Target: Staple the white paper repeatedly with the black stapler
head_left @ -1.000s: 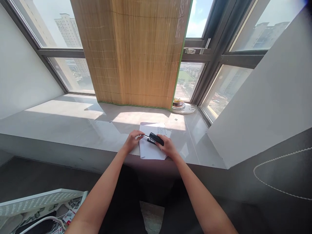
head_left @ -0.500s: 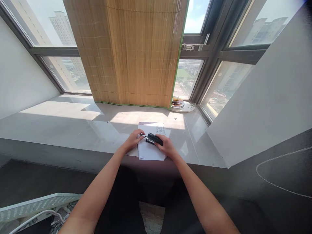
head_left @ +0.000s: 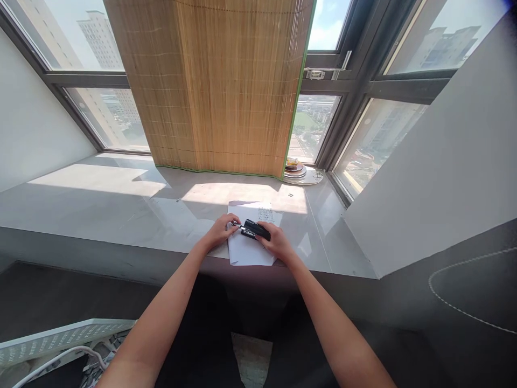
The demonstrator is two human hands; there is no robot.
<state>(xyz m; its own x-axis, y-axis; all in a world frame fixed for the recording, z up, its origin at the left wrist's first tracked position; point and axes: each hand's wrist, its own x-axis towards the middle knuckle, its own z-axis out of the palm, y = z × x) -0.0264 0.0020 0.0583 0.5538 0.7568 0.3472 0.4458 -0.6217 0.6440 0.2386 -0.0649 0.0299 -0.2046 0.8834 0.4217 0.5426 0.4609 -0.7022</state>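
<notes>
Left hand: the left hand [head_left: 218, 229] has its thumb and fingers nearly closed, pinching the silver end of the stapler.
Right hand: the right hand [head_left: 278, 242] is curled around the black back end, fingers bent.
Black stapler: the stapler [head_left: 257, 229] is spread open between the two hands, over the white paper [head_left: 250, 254]. I cannot tell if it touches the paper.
Pinch risk: if the stapler snaps shut, it could nip a fingertip, because the left fingers are so close to its metal.
Spill risk: if it tips while open, any staples inside might slide out. I cannot see whether it has any.
Paper risk: a bumped wrist could push the paper off, since it reaches the front edge.
Window sill: the sill [head_left: 189, 215] is pale, smooth and shiny, with bright sun patches.
Window: a bamboo blind [head_left: 226, 97] with green edges hangs there; stacked plates [head_left: 294, 171] sit by its right corner.
Low left: a white basket [head_left: 60, 335] with small holes.
</notes>
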